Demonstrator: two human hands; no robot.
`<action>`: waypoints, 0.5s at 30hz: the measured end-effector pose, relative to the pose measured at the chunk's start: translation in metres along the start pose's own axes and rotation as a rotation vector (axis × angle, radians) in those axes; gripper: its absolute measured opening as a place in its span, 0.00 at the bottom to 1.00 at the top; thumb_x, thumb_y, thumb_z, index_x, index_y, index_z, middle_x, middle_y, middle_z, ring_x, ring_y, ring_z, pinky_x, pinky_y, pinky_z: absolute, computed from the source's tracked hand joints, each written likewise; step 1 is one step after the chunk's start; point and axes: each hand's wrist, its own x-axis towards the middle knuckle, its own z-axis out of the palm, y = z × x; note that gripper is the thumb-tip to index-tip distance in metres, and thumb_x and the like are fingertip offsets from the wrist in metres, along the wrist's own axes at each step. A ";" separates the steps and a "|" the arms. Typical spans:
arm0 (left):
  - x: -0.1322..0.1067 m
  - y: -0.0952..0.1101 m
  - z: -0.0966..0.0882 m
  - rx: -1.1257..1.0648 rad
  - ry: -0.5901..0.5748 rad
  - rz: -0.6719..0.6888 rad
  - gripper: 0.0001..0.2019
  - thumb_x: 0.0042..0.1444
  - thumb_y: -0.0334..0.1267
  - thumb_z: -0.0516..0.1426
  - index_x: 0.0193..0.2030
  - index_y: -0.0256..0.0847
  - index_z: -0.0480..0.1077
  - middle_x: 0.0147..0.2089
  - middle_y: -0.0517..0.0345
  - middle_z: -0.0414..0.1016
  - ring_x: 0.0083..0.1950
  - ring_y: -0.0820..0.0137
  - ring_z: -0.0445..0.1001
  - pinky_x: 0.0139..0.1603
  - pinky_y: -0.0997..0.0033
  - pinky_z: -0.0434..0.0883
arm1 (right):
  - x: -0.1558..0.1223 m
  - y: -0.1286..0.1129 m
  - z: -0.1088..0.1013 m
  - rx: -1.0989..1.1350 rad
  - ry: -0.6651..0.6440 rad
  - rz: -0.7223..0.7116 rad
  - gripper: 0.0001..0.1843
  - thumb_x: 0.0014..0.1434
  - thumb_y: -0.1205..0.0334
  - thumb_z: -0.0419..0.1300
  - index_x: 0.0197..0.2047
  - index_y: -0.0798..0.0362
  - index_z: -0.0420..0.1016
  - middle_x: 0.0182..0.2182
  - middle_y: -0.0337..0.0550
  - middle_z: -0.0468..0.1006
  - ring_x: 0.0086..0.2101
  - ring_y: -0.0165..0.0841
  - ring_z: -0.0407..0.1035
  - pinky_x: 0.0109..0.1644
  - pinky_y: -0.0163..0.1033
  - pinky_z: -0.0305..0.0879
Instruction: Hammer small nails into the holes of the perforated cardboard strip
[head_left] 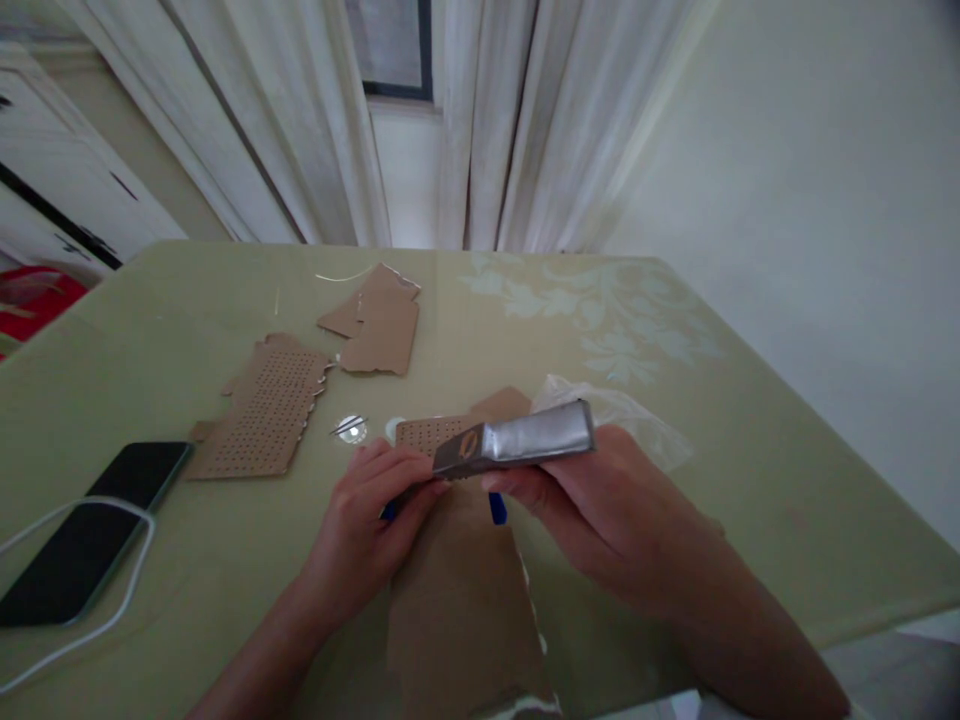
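- Metal tool (536, 437) with a dark end, at the centre of the clock, above the cardboard strip (469, 610) that stretches toward six o'clock.
- Right hand (607, 510), at four o'clock, closed around the tool's silver part; a blue piece (497, 508) shows below its thumb.
- Left hand (379, 505), at eight o'clock, fingers and thumb drawn nearly together by the dark end; I cannot tell what they pinch.
- Clear plastic (652, 425), just beyond the right hand, at three o'clock.
- Small disc (352, 430) and perforated cardboard (262, 410), at nine.
- Plain cardboard pieces (382, 335), at ten.
- Phone (97, 530), at eight, a white cable (139, 560) across it.
- Tabletop (510, 320) beneath everything; curtains (480, 130) at twelve.
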 end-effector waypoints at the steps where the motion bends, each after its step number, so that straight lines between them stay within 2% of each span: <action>1: 0.000 0.000 0.000 -0.006 -0.006 0.005 0.07 0.71 0.30 0.62 0.45 0.46 0.81 0.45 0.59 0.88 0.46 0.63 0.80 0.51 0.62 0.71 | 0.000 0.001 0.000 -0.018 -0.028 0.008 0.18 0.84 0.53 0.54 0.53 0.51 0.83 0.41 0.45 0.91 0.39 0.42 0.84 0.42 0.42 0.67; 4: 0.000 -0.001 -0.001 -0.017 -0.022 0.017 0.08 0.72 0.29 0.62 0.48 0.47 0.82 0.45 0.59 0.88 0.44 0.64 0.79 0.51 0.61 0.71 | 0.002 0.004 0.003 -0.102 -0.162 0.027 0.17 0.83 0.51 0.56 0.51 0.51 0.83 0.38 0.46 0.91 0.33 0.42 0.82 0.39 0.44 0.65; 6: -0.001 -0.002 -0.002 -0.003 -0.019 0.008 0.07 0.72 0.30 0.62 0.47 0.46 0.82 0.45 0.58 0.88 0.45 0.64 0.79 0.52 0.60 0.71 | 0.003 0.005 0.004 -0.096 -0.145 0.016 0.16 0.83 0.51 0.57 0.53 0.51 0.83 0.37 0.46 0.90 0.33 0.42 0.82 0.39 0.44 0.64; 10: -0.001 -0.002 -0.001 0.013 -0.022 0.005 0.07 0.72 0.33 0.63 0.43 0.46 0.81 0.44 0.57 0.87 0.45 0.62 0.79 0.53 0.59 0.71 | 0.002 0.005 0.005 -0.006 -0.013 0.011 0.16 0.83 0.54 0.55 0.54 0.50 0.83 0.39 0.46 0.90 0.38 0.41 0.82 0.42 0.43 0.66; 15: -0.002 -0.003 -0.001 0.024 -0.043 -0.002 0.08 0.73 0.34 0.62 0.45 0.47 0.83 0.44 0.56 0.88 0.44 0.62 0.79 0.51 0.58 0.71 | 0.003 0.007 0.008 -0.102 -0.151 0.084 0.16 0.82 0.53 0.57 0.51 0.51 0.84 0.36 0.47 0.89 0.32 0.40 0.80 0.37 0.43 0.61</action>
